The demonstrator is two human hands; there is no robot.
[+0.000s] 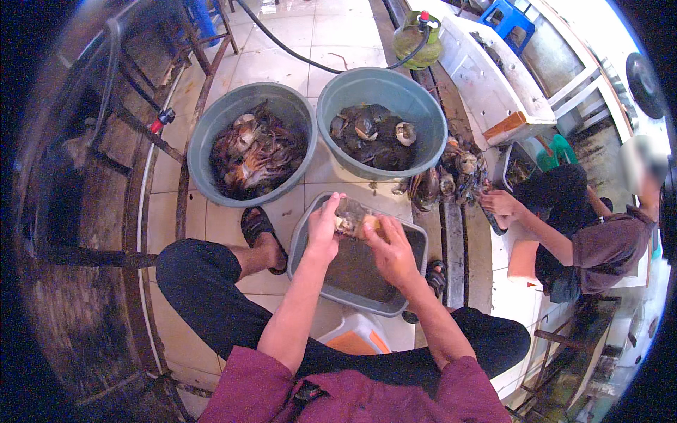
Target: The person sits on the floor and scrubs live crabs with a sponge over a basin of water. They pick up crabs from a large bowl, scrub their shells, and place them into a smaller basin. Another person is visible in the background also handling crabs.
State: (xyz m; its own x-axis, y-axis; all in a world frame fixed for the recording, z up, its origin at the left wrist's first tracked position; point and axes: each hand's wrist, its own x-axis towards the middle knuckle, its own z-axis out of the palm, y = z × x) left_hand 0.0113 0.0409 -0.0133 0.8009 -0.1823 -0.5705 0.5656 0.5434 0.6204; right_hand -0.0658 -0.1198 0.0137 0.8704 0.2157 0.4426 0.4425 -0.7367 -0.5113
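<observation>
Over a grey basin [416, 278] of murky water, my left hand [324, 229] grips a crab shell [350, 213], pale and brownish on the side I see. My right hand [390, 248] is closed at the shell's right side, its fingers around a small yellowish piece [371, 223] pressed against it. Whether that piece is a sponge or part of the crab, I cannot tell. Beyond the basin, a grey-blue tub [199, 151] on the left holds a heap of crab bodies and legs [257, 155]. Beside it, another tub [430, 134] contains dark crab shells [377, 134], some with pale undersides.
At right, a seated co-worker [610, 247] handles crabs from a floor pile [462, 169]. Behind are a white foam box [486, 84], a green gas cylinder [416, 46] with a hose, and a blue stool [509, 25]. Dark wooden furniture [92, 261] lines the left.
</observation>
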